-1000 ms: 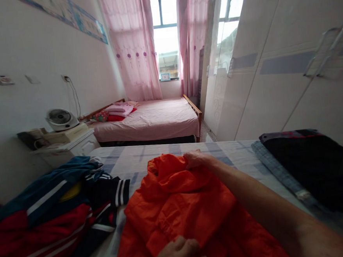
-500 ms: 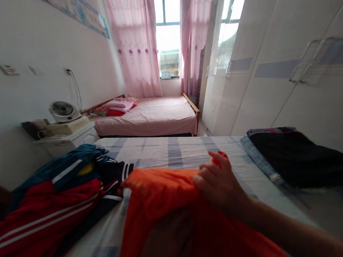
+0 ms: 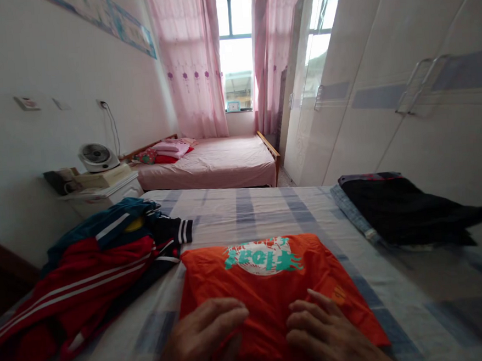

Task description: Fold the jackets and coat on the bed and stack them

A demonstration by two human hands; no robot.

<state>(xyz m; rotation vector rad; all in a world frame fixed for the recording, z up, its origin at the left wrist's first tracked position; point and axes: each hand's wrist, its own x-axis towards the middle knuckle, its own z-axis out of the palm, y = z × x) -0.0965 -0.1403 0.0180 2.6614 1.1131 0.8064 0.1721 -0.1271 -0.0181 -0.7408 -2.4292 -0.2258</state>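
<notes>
Lying spread on the blue-and-white bedspread (image 3: 214,210), the orange garment (image 3: 268,299) is at lower centre, its teal-and-white print (image 3: 263,257) face up near the far edge. Left hand (image 3: 206,334) and right hand (image 3: 323,326) are over its near part, well apart, both loosely open with fingers slightly bent and no cloth visibly gripped; whether the fingertips touch the fabric cannot be told. Heaped red and dark clothes (image 3: 95,284) lie to the left, folded black clothing (image 3: 403,205) to the right.
</notes>
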